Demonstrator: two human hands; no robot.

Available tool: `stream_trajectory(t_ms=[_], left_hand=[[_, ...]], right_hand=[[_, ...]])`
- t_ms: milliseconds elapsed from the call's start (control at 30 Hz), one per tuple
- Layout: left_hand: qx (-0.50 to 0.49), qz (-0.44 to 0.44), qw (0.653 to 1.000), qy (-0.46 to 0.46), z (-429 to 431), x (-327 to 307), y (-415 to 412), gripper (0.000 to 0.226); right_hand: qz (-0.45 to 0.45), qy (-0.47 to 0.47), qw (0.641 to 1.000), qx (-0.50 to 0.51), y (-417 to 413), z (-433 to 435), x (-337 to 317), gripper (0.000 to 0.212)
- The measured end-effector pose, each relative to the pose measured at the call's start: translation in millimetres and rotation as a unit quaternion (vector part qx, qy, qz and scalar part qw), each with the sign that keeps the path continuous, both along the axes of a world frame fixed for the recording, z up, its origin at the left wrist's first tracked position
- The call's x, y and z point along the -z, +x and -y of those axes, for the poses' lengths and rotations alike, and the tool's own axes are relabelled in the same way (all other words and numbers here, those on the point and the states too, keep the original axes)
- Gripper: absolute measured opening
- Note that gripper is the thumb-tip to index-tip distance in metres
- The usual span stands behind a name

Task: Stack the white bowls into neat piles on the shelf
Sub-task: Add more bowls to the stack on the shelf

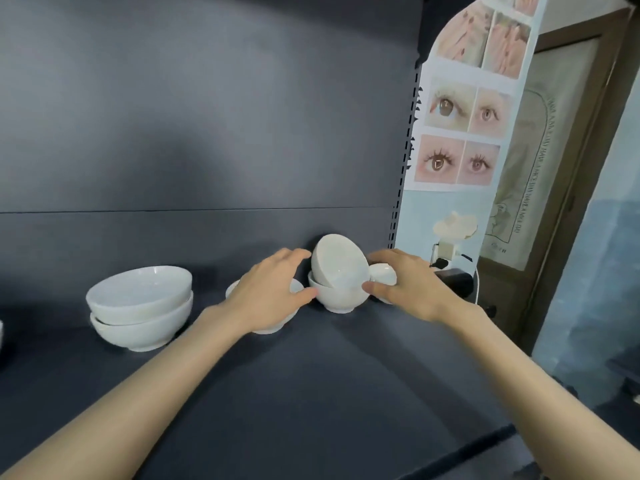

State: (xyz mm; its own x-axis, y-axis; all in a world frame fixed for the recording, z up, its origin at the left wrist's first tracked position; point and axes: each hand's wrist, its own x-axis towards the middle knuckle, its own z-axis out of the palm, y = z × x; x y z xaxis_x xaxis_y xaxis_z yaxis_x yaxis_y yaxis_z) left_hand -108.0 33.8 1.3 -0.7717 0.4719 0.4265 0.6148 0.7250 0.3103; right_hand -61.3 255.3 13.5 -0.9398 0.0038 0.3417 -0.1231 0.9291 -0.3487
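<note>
Landmark for this entry: the tilted bowl (337, 263).

Edges and room:
- The tilted bowl leans with its mouth toward us, resting inside the lower bowl (337, 301), which stands upright on the dark shelf (311, 393).
- Behind the tilted bowl the back panel (207, 133) rises close by. The slotted post (403, 168), which ends the shelf, stands to its right.
- Toward us from the tilted bowl we see a broad bare stretch of shelf reaching to the front lip.
- Well to the left of the tilted bowl stands a two-bowl pile (138, 306), nested upright, with a bare gap on either side.
- Just left of the tilted bowl sits a half-hidden bowl (294, 285), mostly covered by the left hand.
- Just right of the tilted bowl a small bowl (382, 275) shows between the right thumb and fingers.
- Further right, past the post, are a black device (453, 280) and a poster (464, 133) of eye photographs.

Hands:
- Left hand (266, 289): its fingers are slightly spread and only gently bent. The fingertips reach the tilted bowl's left wall and the thumb tip lies at the lower bowl's rim. We see no closed grip.
- Right hand (408, 285): its thumb tip presses where the tilted bowl meets the lower bowl's rim. The fingers curve over at the bowl's right shoulder. We cannot tell whether they bear on the tilted bowl or on the small bowl.
</note>
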Motion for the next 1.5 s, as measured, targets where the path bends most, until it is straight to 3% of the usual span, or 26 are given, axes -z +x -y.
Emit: stream_trajectory(t_ms=[433, 600, 833, 933, 1033, 1167, 1300, 1500], left_hand=[[-0.006, 0.134, 0.987, 0.092, -60, 25, -79, 0.095], [-0.003, 0.144, 0.978, 0.152, -66, 27, -84, 0.093], [-0.017, 0.138, 0.964, 0.225, -67, 29, -87, 0.086], [-0.026, 0.130, 0.968, 0.214, -69, 25, -86, 0.079], [-0.027, 0.140, 0.969, 0.200, -69, 22, -83, 0.055], [-0.032, 0.137, 0.982, 0.126, -68, 25, -81, 0.033], [-0.052, 0.135, 0.988, 0.059, -66, 28, -81, 0.052], [-0.065, 0.147, 0.986, 0.041, -69, 26, -77, 0.054]], right_hand=[[0.083, -0.100, 0.983, -0.127, -123, -71, 19, 0.071], [0.083, -0.161, 0.964, -0.197, -142, -77, 30, 0.045], [0.082, -0.260, 0.926, -0.261, -145, -78, 28, 0.032], [0.088, -0.285, 0.915, -0.273, -144, -81, 26, 0.033], [0.122, -0.306, 0.899, -0.289, -142, -88, 23, 0.044], [0.151, -0.258, 0.906, -0.299, -140, -92, 25, 0.055], [0.147, -0.235, 0.916, -0.292, -139, -91, 26, 0.045], [0.171, -0.222, 0.920, -0.275, -135, -92, 30, 0.042]])
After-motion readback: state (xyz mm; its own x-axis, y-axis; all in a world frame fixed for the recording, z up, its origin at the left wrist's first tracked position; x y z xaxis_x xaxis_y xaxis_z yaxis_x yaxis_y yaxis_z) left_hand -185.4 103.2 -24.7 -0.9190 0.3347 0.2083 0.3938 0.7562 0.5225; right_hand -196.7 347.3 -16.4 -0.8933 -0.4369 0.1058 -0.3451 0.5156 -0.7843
